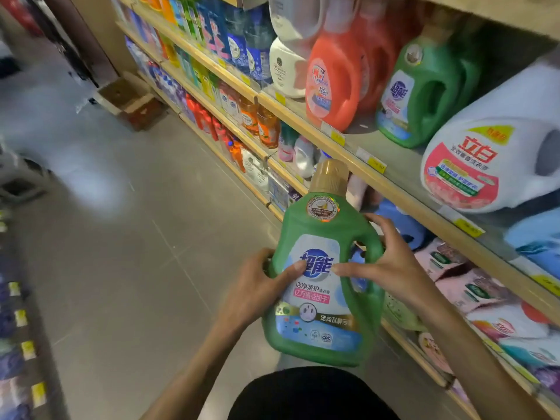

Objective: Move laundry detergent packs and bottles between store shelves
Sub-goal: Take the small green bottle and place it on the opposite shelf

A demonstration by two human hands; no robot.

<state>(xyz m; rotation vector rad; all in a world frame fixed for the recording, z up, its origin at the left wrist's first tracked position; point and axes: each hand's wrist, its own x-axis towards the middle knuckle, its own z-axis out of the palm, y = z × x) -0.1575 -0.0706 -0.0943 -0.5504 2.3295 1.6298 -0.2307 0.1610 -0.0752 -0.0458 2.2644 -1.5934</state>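
Note:
I hold a green detergent bottle (321, 313) with a gold cap upright in front of me, over the aisle floor. My left hand (257, 286) grips its left side with the thumb on the label. My right hand (388, 262) grips the handle side, fingers spread over the top of the handle. A second green bottle (424, 89) of the same brand stands on the wooden shelf (348, 147) up to the right, between an orange bottle (333, 80) and a white bottle (491, 156).
Shelves run along the right, full of bottles; pink refill packs (454, 268) and blue bottles (403, 228) lie on the lower shelf beside my right hand. A cardboard box (130, 101) sits on the grey floor further down the aisle. Another shelf edge runs along the left.

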